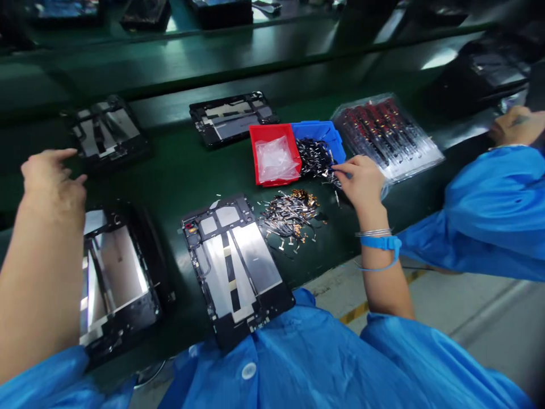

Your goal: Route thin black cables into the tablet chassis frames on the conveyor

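- Right hand: fingertips pinched at black strips in the blue bin; cannot tell if one is held.
- Left hand: fingers spread, apparently empty.
- Step, judged: picking strips; calls for lifting one free. Tangle obstructs.
- Between hands: loose pile, opened tablet.
- Beyond right hand: tray.

My feed is dim, darkest along the top, with white glare on the central tablet and sheen on the green ledge. Upper right blurs; I can't quite separate its dark shapes.
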### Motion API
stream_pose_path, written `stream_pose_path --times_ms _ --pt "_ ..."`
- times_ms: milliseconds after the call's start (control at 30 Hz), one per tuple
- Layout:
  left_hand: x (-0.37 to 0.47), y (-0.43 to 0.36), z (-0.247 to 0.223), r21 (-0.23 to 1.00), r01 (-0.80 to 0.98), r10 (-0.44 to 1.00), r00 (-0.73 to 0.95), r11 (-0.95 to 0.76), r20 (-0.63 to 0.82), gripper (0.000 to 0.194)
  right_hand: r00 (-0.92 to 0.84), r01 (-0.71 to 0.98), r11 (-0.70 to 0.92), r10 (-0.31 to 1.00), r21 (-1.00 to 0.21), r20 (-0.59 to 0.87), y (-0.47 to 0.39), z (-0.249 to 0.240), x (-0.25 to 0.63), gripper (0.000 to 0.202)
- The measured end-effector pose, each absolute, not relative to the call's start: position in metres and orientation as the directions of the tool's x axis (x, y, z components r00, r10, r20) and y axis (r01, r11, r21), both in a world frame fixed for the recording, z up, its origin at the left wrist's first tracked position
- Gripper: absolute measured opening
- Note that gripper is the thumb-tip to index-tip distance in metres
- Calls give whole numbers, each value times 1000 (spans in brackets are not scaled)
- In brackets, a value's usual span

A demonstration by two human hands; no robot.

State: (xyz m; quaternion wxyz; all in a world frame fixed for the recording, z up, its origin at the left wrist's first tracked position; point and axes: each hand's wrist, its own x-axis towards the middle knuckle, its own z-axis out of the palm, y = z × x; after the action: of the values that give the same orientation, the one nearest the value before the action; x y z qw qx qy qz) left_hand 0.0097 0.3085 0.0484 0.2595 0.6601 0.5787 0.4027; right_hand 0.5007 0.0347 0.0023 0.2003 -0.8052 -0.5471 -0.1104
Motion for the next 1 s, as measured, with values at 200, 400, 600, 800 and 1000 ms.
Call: stream_pose_path --times_ms 200,400,600,800,1000 --pt "34 231 68 957 280 962 -234 -70 139 45 415 909 -225 575 -351 705 36 8 495 14" --pt "73 118 76 981 86 975 161 -172 156 27 325 945 -202 664 -257 673 41 15 476 17" --pt "65 75 70 943 281 919 389 -179 59 25 223 968 -227 570 -109 791 21 43 445 12" --pt "63 64 63 906 397 920 392 -144 -26 30 -134 971 238 564 -5 815 0 45 324 24" --pt "62 55 51 831 474 881 472 -292 40 29 -330 831 500 796 -243 508 -6 31 284 14"
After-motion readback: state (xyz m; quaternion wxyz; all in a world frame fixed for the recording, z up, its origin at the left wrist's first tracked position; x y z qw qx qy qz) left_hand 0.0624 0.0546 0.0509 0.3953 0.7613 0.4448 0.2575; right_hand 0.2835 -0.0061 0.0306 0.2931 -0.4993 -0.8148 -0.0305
